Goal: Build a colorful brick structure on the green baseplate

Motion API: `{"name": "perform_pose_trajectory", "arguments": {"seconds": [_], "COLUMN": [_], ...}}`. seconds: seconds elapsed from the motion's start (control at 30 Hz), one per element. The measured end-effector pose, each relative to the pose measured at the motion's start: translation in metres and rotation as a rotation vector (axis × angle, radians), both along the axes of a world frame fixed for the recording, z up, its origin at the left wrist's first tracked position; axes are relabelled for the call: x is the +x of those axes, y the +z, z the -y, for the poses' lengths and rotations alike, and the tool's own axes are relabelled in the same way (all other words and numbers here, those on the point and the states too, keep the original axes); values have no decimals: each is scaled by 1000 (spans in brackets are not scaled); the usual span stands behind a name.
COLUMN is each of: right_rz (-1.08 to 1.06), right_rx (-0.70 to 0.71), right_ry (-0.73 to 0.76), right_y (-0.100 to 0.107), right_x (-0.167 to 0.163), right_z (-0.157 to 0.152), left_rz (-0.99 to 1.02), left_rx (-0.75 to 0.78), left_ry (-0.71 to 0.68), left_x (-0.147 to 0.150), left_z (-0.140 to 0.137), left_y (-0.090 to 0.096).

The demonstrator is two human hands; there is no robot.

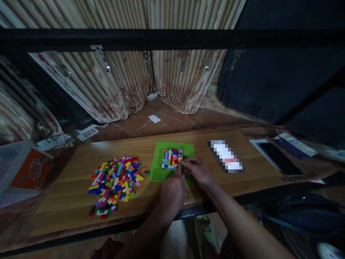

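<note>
A square build of mixed-colour toy bricks sits on a green baseplate in the middle of the table. My left hand rests over the plate's near edge, its index finger stretched out to the build's near right corner; its other fingers are partly hidden. From the right, my right hand reaches to that same corner with thumb and index finger pinched together. A small green toy brick shows at those fingertips, partly covered. Left of the plate lies a loose pile of colourful toy bricks.
The wooden table carries a blurred-out white item to the right. Beyond its right end lies a dark flat device. A clear bin with an orange packet stands at the left. A dark bar crosses before striped curtains.
</note>
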State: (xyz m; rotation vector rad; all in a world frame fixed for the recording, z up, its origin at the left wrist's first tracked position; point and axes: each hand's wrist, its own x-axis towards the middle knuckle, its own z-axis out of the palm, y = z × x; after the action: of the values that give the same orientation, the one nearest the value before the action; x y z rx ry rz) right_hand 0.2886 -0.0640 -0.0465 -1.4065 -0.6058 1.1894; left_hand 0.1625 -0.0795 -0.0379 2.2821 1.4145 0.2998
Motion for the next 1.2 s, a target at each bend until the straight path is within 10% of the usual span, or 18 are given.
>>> {"name": "perform_pose_trajectory", "arguments": {"seconds": [1.2], "right_rz": [316], "right_rx": [102], "right_ry": [2], "right_y": [-10], "right_x": [-6], "right_z": [8], "left_rz": [85], "left_rx": [-44], "left_ry": [38], "left_x": [-1], "left_z": [-2], "left_y": [1]}}
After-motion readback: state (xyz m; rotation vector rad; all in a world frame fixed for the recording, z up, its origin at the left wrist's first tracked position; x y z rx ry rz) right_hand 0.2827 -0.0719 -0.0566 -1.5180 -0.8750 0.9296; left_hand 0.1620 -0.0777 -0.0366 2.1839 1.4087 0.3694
